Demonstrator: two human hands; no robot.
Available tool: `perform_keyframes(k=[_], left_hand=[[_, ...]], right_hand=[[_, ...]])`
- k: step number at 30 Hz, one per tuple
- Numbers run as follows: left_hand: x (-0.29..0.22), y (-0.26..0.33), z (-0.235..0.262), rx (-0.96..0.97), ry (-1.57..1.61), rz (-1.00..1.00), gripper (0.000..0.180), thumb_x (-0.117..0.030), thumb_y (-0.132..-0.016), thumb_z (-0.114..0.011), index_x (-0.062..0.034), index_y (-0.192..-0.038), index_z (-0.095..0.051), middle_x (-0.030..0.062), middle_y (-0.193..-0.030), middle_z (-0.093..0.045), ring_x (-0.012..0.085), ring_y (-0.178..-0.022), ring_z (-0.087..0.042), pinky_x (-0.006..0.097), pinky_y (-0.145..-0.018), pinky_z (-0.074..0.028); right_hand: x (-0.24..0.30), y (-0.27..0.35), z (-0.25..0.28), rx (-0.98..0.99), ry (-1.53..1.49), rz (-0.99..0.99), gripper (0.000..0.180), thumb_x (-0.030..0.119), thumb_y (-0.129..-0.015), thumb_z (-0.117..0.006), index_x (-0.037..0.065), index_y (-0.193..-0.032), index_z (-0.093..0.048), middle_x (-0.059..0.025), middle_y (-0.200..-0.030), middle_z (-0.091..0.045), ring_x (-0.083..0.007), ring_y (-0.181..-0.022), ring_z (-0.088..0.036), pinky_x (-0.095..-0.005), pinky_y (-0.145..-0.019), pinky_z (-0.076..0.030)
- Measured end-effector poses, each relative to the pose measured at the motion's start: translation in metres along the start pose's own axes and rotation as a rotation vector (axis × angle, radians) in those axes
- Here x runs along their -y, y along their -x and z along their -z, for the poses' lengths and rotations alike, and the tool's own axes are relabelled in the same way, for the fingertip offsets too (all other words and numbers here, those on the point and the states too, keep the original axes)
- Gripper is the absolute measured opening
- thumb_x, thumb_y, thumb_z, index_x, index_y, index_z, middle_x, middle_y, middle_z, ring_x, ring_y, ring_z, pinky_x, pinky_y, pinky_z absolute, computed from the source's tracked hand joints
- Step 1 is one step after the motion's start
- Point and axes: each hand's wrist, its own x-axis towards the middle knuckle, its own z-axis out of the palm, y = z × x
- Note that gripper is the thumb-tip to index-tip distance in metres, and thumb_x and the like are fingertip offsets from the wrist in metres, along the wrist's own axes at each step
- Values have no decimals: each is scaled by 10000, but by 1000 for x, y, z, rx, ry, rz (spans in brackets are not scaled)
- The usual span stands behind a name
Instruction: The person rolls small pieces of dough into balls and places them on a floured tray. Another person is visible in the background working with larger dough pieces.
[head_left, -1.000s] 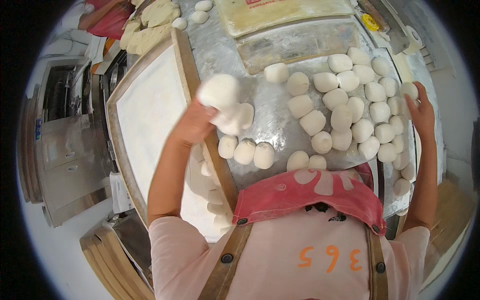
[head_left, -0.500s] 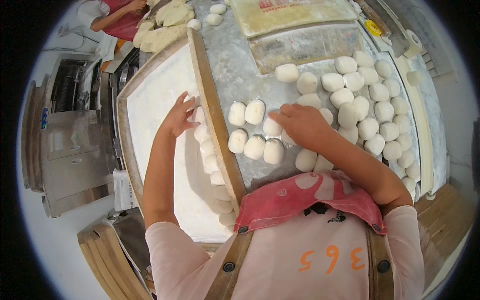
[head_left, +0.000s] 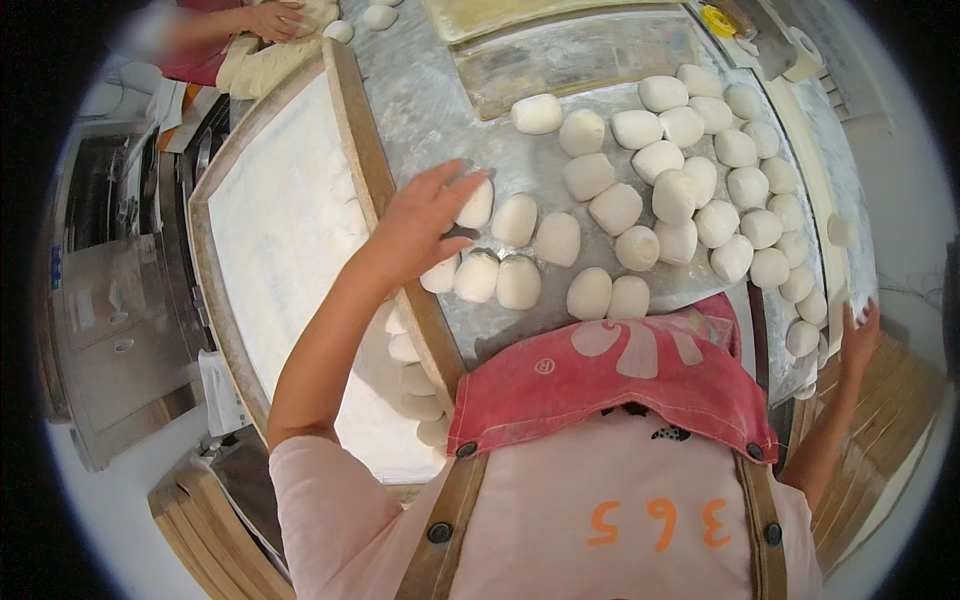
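Note:
My left hand (head_left: 425, 215) reaches across the wooden tray's rim, thumb and fingers apart. Its fingertips lie at the upper side of a white dough ball (head_left: 476, 206), which they partly cover. Close by on the floured table sit other dough balls, among them one (head_left: 514, 220) to the right and another (head_left: 476, 277) below. Off at the table's right edge, my right hand (head_left: 860, 338) is held up with its fingers spread, nothing in it. Inside the tray (head_left: 280, 200), a row of dough balls (head_left: 418, 380) lies along the right wall, partly hidden by my left arm.
A large group of dough balls (head_left: 716, 222) covers the table's right side. Flat boards (head_left: 580, 62) lie at the back, near a yellow roll (head_left: 717, 20). At the far left, another person's hand (head_left: 275, 20) rests on a big dough mass (head_left: 270, 68). Metal equipment (head_left: 120, 290) stands left.
My left hand has moved from inside the tray over to the dough balls on the table. My right hand has left those balls and swung out to the right edge. The view has shifted.

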Motion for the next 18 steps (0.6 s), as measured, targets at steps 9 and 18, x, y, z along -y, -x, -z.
perform_keyframes(k=[9,18], left_hand=[[-4,-14,-31,215,-61,183,772,-152,-724,-818,-217,-1407,-466,114,-1329,-494,320,-1293,-443,522,-1003,-414],[-45,-28,-33,143,-261,14,860,-224,-669,-854,-280,-1428,-455,77,-1342,-514,289,-1286,-459,732,-1076,-209]], right_hand=[[21,-4,1,234,-127,-193,710,429,-867,-726,48,-1400,-453,-178,-949,-687,-285,-834,-667,-376,-711,-517],[77,-57,-33,132,172,236,379,372,-901,-661,65,-1112,-589,-213,-976,-672,-426,-924,-639,-454,-794,-500]])
